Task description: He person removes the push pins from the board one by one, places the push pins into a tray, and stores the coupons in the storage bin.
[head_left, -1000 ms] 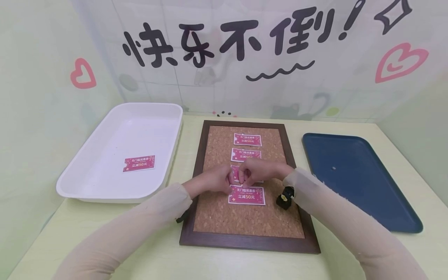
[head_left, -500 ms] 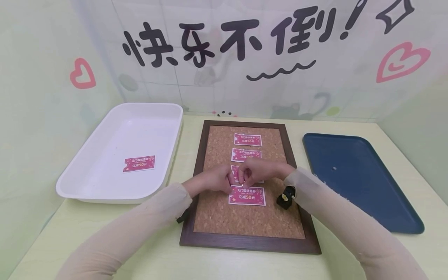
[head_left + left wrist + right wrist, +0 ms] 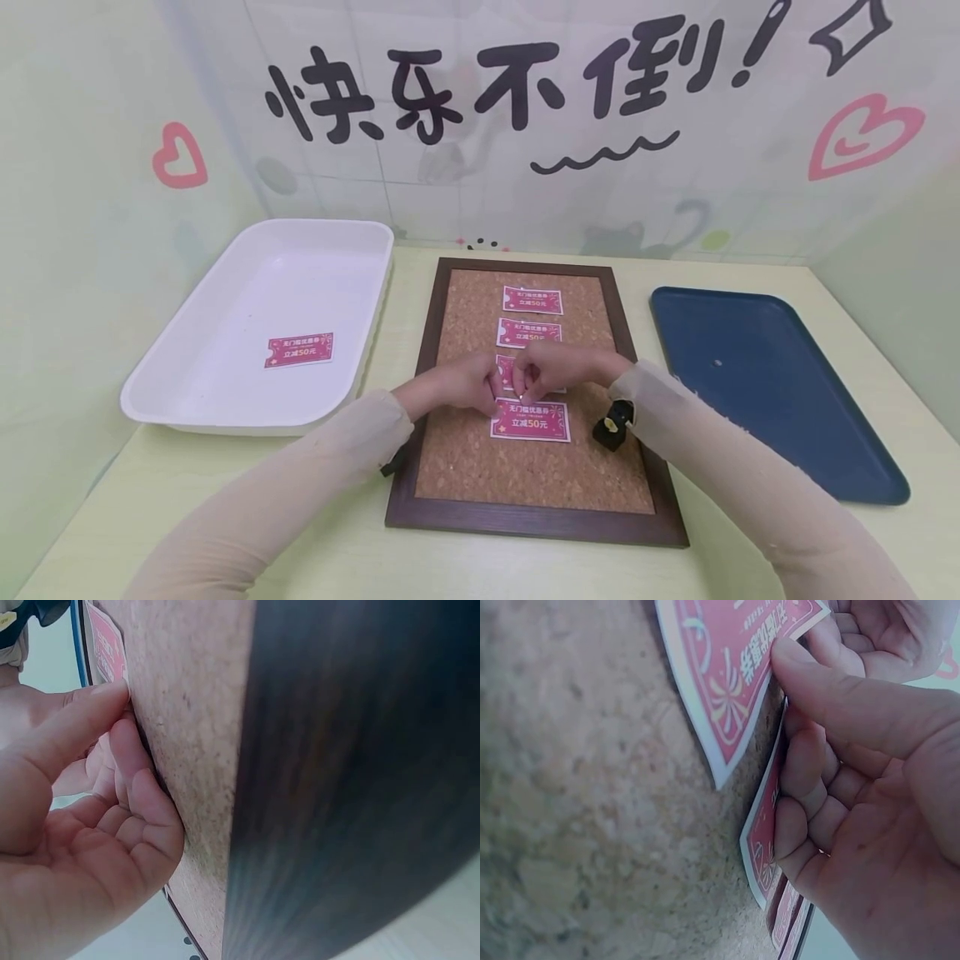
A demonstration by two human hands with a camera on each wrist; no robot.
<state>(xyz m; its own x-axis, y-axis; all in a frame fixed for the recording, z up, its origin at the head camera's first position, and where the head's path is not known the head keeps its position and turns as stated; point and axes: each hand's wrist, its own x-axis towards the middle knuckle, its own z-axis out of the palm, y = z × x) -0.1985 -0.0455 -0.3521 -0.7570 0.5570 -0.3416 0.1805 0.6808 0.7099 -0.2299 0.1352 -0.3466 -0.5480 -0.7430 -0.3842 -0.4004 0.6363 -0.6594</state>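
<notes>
Pink coupons lie in a column on the framed cork board (image 3: pixel 532 483). My left hand (image 3: pixel 472 383) pinches the upper left edge of the nearest coupon (image 3: pixel 531 425) between thumb and forefinger, as the left wrist view shows. My right hand (image 3: pixel 558 367) has its thumb and curled forefinger at the top edge of the same coupon. A tiny bright pin (image 3: pixel 521 398) shows at those fingertips; the rest of it is hidden. Under the right hand lies a partly covered coupon (image 3: pixel 506 373). Above it are a second coupon (image 3: pixel 517 333) and the farthest coupon (image 3: pixel 532 302).
On the left stands a white tray (image 3: pixel 255 421), with one loose coupon (image 3: pixel 300 352) inside. A blue tray (image 3: pixel 780 400) lies on the right, a small pale speck (image 3: pixel 717 362) on its surface. The board's dark frame (image 3: pixel 532 521) rises around the cork. A printed wall closes the back.
Both hands keep their places at the nearest coupon. The whole head view has shifted very slightly.
</notes>
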